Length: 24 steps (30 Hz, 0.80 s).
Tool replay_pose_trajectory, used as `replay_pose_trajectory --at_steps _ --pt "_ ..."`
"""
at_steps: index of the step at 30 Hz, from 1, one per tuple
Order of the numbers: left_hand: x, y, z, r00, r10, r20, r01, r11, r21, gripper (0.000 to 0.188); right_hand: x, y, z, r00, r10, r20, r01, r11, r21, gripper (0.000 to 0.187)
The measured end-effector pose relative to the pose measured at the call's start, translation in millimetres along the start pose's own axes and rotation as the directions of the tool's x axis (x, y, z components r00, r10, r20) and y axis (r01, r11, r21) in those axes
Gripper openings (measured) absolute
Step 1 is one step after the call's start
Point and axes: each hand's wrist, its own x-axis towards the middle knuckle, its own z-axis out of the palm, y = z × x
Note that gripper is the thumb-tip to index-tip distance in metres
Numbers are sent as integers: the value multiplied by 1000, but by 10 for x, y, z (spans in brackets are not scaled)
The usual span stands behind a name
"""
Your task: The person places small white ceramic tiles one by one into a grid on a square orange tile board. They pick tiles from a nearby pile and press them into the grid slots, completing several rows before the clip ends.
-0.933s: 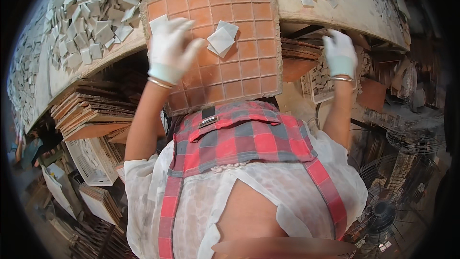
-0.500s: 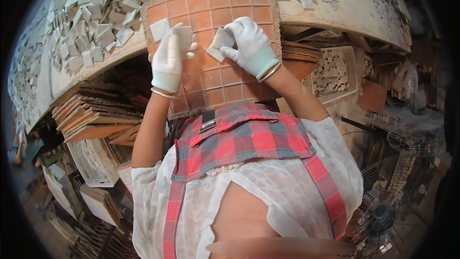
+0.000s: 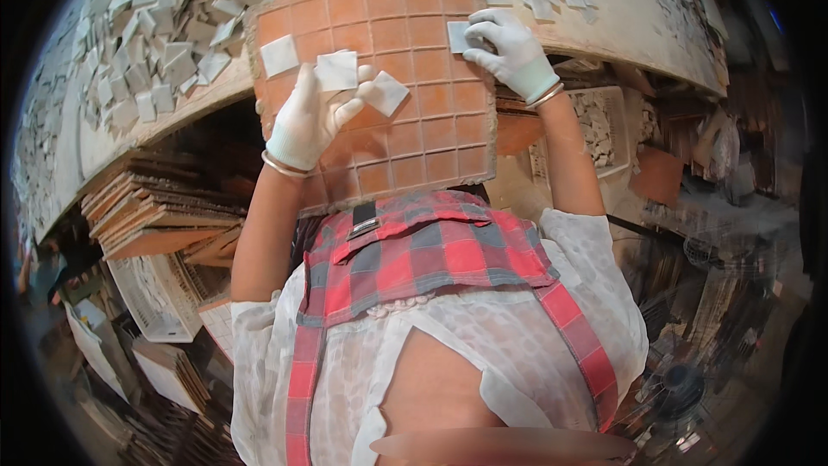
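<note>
A terracotta-coloured board (image 3: 397, 66) with a raised square grid lies in front of me, tilted toward my lap. At its left side, my left hand (image 3: 304, 125) in a white glove holds a square white tile (image 3: 337, 71) between thumb and fingers. Another white tile (image 3: 387, 94) lies askew on the grid beside those fingertips. A further tile (image 3: 279, 56) rests near the board's upper left edge. At the upper right, my gloved right hand (image 3: 512, 50) grips the edge of a white tile (image 3: 458, 37) over a grid square.
Loose white tiles (image 3: 155, 26) heap on the curved worktable (image 3: 604, 39) beyond the board. Stacked boards (image 3: 159, 207) stand below left, above a white crate (image 3: 159, 293). Another crate (image 3: 614, 129) with small pieces is at right, and a fan (image 3: 681, 384) stands lower right.
My right hand has moved right and away from me, to the board's upper right, with a tile. The askew tile now shows uncovered beside my left fingers. My left hand still holds its tile.
</note>
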Motion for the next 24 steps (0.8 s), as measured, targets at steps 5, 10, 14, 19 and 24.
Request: replay_pose_trajectory --at_steps 5,10,14,19,24 --pt "-26 18 4 995 -7 97 22 988 -154 71 49 -38 58 995 -70 -70 70 998 -6 17" --pt "-117 62 31 999 2 45 -1 1000 -32 66 16 -508 129 996 10 -88 -23 989 -148 18" --pt "-466 260 7 922 369 -118 -179 676 715 55 -24 -1102 343 999 30 -31 -32 998 -56 45" --pt "-1025 511 -130 640 768 -21 17 13 1000 52 -29 -1493 591 983 143 114 -135 988 -76 52" --pt "-1030 302 -244 752 490 441 -116 -560 820 45 7 -1362 607 999 18 -26 -19 997 -68 20"
